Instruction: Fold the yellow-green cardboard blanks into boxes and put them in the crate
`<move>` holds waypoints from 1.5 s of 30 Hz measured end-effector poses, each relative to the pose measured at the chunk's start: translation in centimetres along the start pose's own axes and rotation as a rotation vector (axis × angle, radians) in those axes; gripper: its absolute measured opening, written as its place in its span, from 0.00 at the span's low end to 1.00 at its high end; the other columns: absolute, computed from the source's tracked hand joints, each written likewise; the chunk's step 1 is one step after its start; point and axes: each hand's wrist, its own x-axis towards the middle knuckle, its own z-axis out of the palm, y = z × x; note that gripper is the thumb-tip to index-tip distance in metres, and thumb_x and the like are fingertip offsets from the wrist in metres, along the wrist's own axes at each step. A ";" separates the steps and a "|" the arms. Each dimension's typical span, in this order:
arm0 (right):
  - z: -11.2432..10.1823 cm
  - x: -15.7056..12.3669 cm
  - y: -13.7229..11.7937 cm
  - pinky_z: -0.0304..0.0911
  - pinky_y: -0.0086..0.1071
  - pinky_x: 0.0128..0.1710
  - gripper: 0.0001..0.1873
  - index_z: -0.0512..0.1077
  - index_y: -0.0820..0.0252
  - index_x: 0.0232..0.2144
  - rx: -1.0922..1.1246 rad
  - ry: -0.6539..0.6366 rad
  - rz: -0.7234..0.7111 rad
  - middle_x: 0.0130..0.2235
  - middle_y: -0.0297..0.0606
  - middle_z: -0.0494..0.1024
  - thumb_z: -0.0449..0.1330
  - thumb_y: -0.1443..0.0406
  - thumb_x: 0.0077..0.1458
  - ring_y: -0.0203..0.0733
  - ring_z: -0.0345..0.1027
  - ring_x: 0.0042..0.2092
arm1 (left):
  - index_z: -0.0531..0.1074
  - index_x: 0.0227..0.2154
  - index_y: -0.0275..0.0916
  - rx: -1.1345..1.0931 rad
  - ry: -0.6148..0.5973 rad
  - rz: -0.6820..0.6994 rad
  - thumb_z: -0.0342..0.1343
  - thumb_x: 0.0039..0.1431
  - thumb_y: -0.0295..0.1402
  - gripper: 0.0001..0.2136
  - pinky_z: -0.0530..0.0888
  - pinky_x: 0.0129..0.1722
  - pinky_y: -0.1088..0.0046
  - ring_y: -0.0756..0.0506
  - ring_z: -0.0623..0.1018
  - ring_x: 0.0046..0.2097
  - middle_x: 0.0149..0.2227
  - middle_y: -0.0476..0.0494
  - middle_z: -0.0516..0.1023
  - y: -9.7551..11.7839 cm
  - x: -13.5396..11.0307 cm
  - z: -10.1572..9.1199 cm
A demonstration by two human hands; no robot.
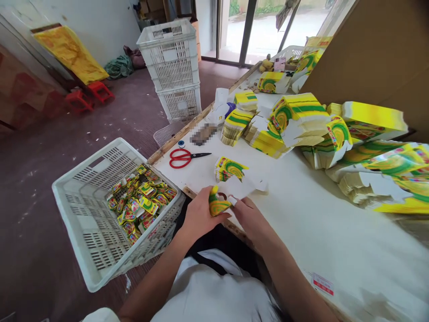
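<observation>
My left hand [198, 213] is closed round a small yellow and green carton [217, 204] at the near edge of the white table [321, 232]. My right hand [248, 213] touches the same carton from the right, fingers pinched at its flap. Just beyond it lies a short stack of flat yellow carton blanks [228, 169]. To my left stands a white plastic crate [83, 223] holding several folded small cartons [140, 203].
Red-handled scissors [184, 157] and a small tape roll [181, 144] lie near the table's left edge. Big piles of flat carton blanks [301, 120] fill the table's back and right. Stacked white crates [172, 67] stand on the floor behind, red stools [89, 96] further left.
</observation>
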 end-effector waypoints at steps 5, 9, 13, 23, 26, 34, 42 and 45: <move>0.9 -0.4 0.0 0.70 0.45 0.49 0.24 0.73 0.51 0.49 0.136 -0.114 0.183 0.47 0.40 0.80 0.60 0.49 0.53 0.51 0.74 0.49 | 0.54 0.56 0.40 -0.018 -0.097 0.186 0.64 0.47 0.37 0.35 0.71 0.52 0.55 0.35 0.73 0.55 0.55 0.34 0.68 -0.3 -0.5 0.7; 0.3 -0.3 0.7 0.67 0.47 0.53 0.37 0.69 0.52 0.54 0.126 -0.119 0.188 0.51 0.42 0.78 0.57 0.39 0.49 0.52 0.73 0.51 | 0.55 0.53 0.41 -0.043 -0.010 0.228 0.61 0.51 0.36 0.29 0.73 0.48 0.59 0.38 0.75 0.50 0.50 0.37 0.70 -0.2 -0.7 1.1; 0.1 -0.5 0.8 0.59 0.51 0.59 0.38 0.62 0.53 0.61 -0.037 -0.090 0.072 0.55 0.44 0.74 0.51 0.41 0.56 0.52 0.68 0.57 | 0.58 0.46 0.43 -0.068 -0.013 0.211 0.60 0.48 0.33 0.22 0.74 0.40 0.64 0.41 0.77 0.42 0.43 0.43 0.71 -0.1 -0.5 1.1; -0.2 -1.0 1.5 0.62 0.42 0.60 0.30 0.69 0.47 0.56 -0.501 -0.026 -0.373 0.61 0.37 0.67 0.50 0.75 0.55 0.45 0.64 0.61 | 0.53 0.54 0.39 0.062 0.078 0.097 0.59 0.45 0.29 0.32 0.71 0.49 0.54 0.37 0.71 0.53 0.52 0.34 0.66 -1.5 -0.2 2.5; -1.2 -0.6 2.4 0.58 0.47 0.62 0.30 0.64 0.49 0.60 -0.524 0.035 -0.412 0.63 0.38 0.64 0.52 0.73 0.56 0.47 0.58 0.64 | 0.60 0.48 0.40 0.113 0.113 0.028 0.62 0.45 0.30 0.26 0.72 0.48 0.54 0.37 0.73 0.50 0.47 0.39 0.71 -1.3 -0.3 0.9; -2.1 -0.7 1.6 0.61 0.44 0.60 0.33 0.62 0.50 0.61 -0.700 -0.135 -0.403 0.63 0.40 0.65 0.48 0.76 0.55 0.44 0.60 0.63 | 0.68 0.43 0.36 0.172 0.030 0.040 0.66 0.41 0.34 0.24 0.74 0.45 0.60 0.38 0.77 0.43 0.41 0.38 0.76 -0.3 0.4 -1.7; -3.3 -0.2 0.6 0.65 0.43 0.56 0.26 0.73 0.54 0.49 -0.748 -0.210 -0.444 0.61 0.45 0.67 0.48 0.77 0.53 0.45 0.65 0.60 | 0.70 0.45 0.35 0.186 -0.069 0.060 0.65 0.42 0.38 0.26 0.73 0.46 0.59 0.37 0.77 0.45 0.43 0.37 0.78 0.2 1.2 -2.3; -4.3 -0.1 0.1 0.67 0.43 0.53 0.20 0.74 0.54 0.44 -0.743 -0.299 -0.476 0.57 0.46 0.71 0.51 0.75 0.54 0.46 0.70 0.55 | 0.70 0.45 0.35 0.164 -0.124 0.072 0.66 0.41 0.38 0.26 0.74 0.45 0.61 0.37 0.78 0.44 0.43 0.38 0.78 0.0 1.0 -2.2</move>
